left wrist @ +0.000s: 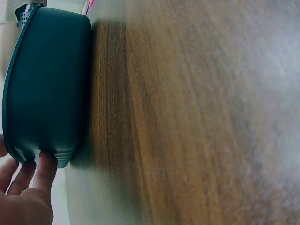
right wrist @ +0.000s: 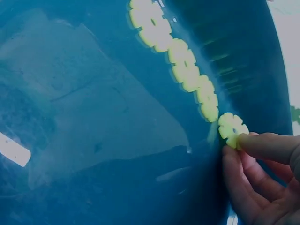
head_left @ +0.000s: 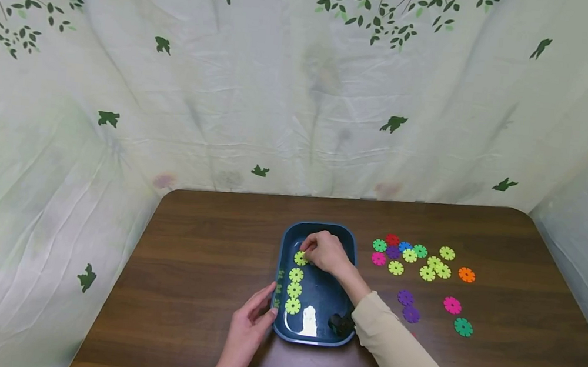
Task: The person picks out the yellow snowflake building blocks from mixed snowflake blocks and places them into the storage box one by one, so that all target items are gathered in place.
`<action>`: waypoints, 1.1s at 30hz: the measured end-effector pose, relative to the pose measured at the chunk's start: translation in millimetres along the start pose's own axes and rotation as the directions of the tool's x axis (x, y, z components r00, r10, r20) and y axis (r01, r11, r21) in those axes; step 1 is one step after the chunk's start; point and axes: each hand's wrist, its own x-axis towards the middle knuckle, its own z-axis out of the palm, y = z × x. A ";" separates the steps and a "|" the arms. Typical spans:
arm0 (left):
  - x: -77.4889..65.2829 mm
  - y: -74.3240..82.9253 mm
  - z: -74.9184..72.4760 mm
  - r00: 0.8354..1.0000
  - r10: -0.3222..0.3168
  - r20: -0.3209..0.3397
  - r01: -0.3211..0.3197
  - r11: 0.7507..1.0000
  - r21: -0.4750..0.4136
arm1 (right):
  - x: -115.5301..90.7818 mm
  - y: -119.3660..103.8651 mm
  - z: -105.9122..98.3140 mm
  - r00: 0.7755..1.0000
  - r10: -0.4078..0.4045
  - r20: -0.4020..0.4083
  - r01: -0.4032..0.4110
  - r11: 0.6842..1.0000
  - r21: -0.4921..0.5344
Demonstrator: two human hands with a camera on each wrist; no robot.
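- Far left: white cloth (head_left: 33,182) with green leaf and bird prints.
- Next: dark brown wood-grain surface (head_left: 200,269), beneath both hands and the tray.
- Then left hand (head_left: 248,324), at the left side of a blue tray (head_left: 322,298). Fingertips against the outer wall, thumb by the rim. Grip released, fingers extended.
- Inside, along the left wall: three yellow-green discs (head_left: 294,290), notched like flowers, flat in a column.
- At the column's far end: fourth yellow-green disc (right wrist: 229,126), off the angle of the others. Touching the tray floor or not, cannot tell.
- Right hand (head_left: 324,251) over the tray. Grip closed round the fourth disc, a pinch of thumb and finger.
- Cream sleeve (head_left: 406,348), near the tray's right rim.
- Right of tray, on the surface: loose cluster of discs (head_left: 410,255), many-coloured.
- Nearer: two purple discs (head_left: 411,314), side by side.
- Farther right: pink disc (head_left: 452,306), orange disc (head_left: 466,274), green disc (head_left: 463,327), well apart.
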 end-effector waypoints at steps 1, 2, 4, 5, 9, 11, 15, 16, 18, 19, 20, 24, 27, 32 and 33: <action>0.0 0.3 -0.1 1.000 -0.002 0.001 0.002 1.000 0.000 | 0.3 0.2 0.8 1.000 0.003 0.002 -0.003 1.000 -0.003; -0.1 0.5 -0.3 1.000 -0.004 0.001 0.004 1.000 0.000 | 0.6 0.4 1.4 1.000 0.007 0.004 -0.007 1.000 -0.007; -0.2 1.0 -0.4 1.000 -0.005 0.002 0.005 1.000 0.001 | 1.0 0.3 2.6 1.000 0.007 0.009 -0.006 1.000 -0.019; -0.2 1.2 -0.5 1.000 -0.006 0.002 0.006 1.000 0.000 | 1.0 0.0 3.0 1.000 0.004 0.008 -0.004 1.000 -0.026; -0.4 1.6 -0.3 1.000 -0.009 0.003 0.009 1.000 -0.002 | 1.4 -0.8 4.9 1.000 -0.007 0.009 0.007 0.999 -0.054; -0.5 1.4 -0.2 1.000 -0.008 0.001 0.008 1.000 -0.002 | 1.8 -0.5 6.6 1.000 -0.007 0.004 0.007 0.998 -0.067; -0.5 0.5 0.1 1.000 -0.002 -0.002 0.002 1.000 -0.002 | 1.2 -1.1 9.0 1.000 -0.006 -0.001 0.006 0.997 -0.079; -0.4 0.2 0.1 1.000 0.000 -0.002 0.000 1.000 -0.003 | 0.8 -1.3 9.2 1.000 -0.002 0.000 0.002 0.997 -0.078; -0.1 -0.6 0.3 1.000 0.006 -0.002 -0.006 1.000 -0.006 | -0.4 -2.2 9.2 1.000 -0.004 0.002 0.004 0.997 -0.077; 0.0 -1.0 0.3 1.000 0.009 -0.001 -0.009 1.000 -0.008 | -0.7 -2.4 9.3 1.000 -0.004 0.002 0.004 0.997 -0.077; 0.1 -1.3 0.3 1.000 0.010 -0.001 -0.010 1.000 -0.008 | -1.1 -2.4 9.5 1.000 -0.004 0.001 0.004 0.997 -0.078; 0.3 -1.7 0.7 1.000 0.015 -0.001 -0.015 1.000 -0.015 | -1.7 -2.6 10.0 1.000 -0.004 0.005 0.005 0.997 -0.083; 0.5 -1.9 0.9 1.000 0.020 -0.003 -0.020 1.000 -0.020 | -1.6 -2.3 9.7 1.000 -0.007 0.007 0.007 0.996 -0.091; 0.7 -2.0 1.0 1.000 0.022 -0.006 -0.022 1.000 -0.017 | -1.5 -2.0 8.3 1.000 0.000 0.017 0.001 0.997 -0.082; 0.8 -2.0 1.0 1.000 0.020 -0.006 -0.020 1.000 -0.014 | -1.5 -2.0 7.8 1.000 0.002 0.018 0.000 0.997 -0.078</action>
